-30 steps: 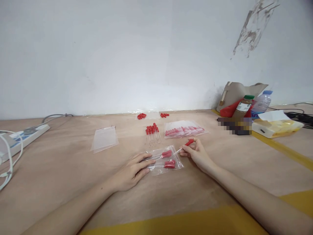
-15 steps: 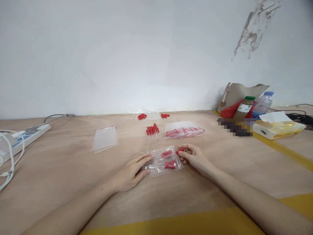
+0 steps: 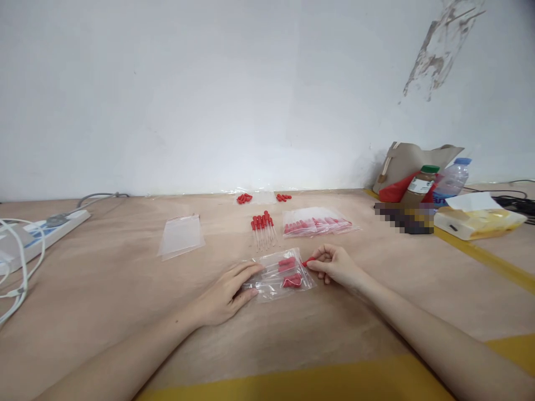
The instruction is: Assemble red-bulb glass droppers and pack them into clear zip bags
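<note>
A clear zip bag [image 3: 271, 292] lies flat in front of me, holding droppers with red rubber bulbs [image 3: 292, 280] towards its right end and clear stems to the left. Across its left end rests my left hand [image 3: 228, 292], open, fingers stretched out and thumb apart, touching the plastic. At the bag's right edge my right hand [image 3: 330, 264] pinches a small red rubber bulb [image 3: 308, 260]; whether a stem is attached is hidden. Just beyond the bag, several loose droppers [image 3: 262, 223] lie side by side, red bulbs pointing away.
Filled bags [image 3: 315, 223] lie overlapped behind my right hand. Flat clear bags [image 3: 181, 236] are at left. Small red bulbs [image 3: 244, 198] lie near the wall. A power strip [image 3: 54, 234] with cables is far left; bottles [image 3: 418, 186] and a tissue pack [image 3: 478, 220] stand right.
The red bulb in my right hand has shifted slightly, with less of it showing between the fingers. The bulbs inside the bag have moved a little. My left hand stays on the bag.
</note>
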Motion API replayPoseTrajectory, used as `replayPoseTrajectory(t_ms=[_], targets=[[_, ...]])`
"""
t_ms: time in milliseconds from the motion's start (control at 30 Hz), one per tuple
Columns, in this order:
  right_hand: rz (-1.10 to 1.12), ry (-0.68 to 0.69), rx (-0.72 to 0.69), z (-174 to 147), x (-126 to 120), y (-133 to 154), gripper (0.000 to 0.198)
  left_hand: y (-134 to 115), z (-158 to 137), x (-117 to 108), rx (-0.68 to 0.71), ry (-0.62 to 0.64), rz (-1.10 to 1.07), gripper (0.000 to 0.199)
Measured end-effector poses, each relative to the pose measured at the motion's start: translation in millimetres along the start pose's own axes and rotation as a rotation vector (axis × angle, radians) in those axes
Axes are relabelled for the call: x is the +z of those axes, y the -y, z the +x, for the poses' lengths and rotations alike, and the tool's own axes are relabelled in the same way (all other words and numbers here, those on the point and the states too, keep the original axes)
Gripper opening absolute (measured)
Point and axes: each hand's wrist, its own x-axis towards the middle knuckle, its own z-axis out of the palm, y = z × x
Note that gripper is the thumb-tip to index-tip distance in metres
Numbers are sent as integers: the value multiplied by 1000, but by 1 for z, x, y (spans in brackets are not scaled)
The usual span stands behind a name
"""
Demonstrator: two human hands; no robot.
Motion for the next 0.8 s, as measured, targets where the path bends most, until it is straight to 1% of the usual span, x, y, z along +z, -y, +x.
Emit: replayPoseTrajectory(t_ms=[200,233,300,367,400,433,533,567,633,700,800], targets=[[-119,55,-79,-5,9,4,23,-2,1,-1,10,-14,-1,39],[-128,81,-85,-6,11,5,22,-2,1,-1,10,-15,-3,39],[-126,177,-88,-8,12,7,21,-3,1,-2,12,-11,-6,39],[-107,274,-80,-9,11,10,26,-3,1,-2,9,-10,-5,39],[-101,283,-69,-9,10,10,29,-3,1,-2,7,-11,-4,39],[-102,256,-52,-8,9,11,30,-3,1,-2,5,-11,-3,39],[-149,65,9,-5,7,10,30,-3,1,-3,10,12,-6,40],[-162,28,11,-4,7,9,31,-3,1,-3,19,23,-11,40],[-156,36,-28,-1,8,5,32,-3,2,-4,39,51,-25,40],[-116,97,-72,1,9,2,32,-3,2,-5,60,66,-42,40],[-39,193,-52,0,9,1,32,-4,3,-6,54,49,-65,40]])
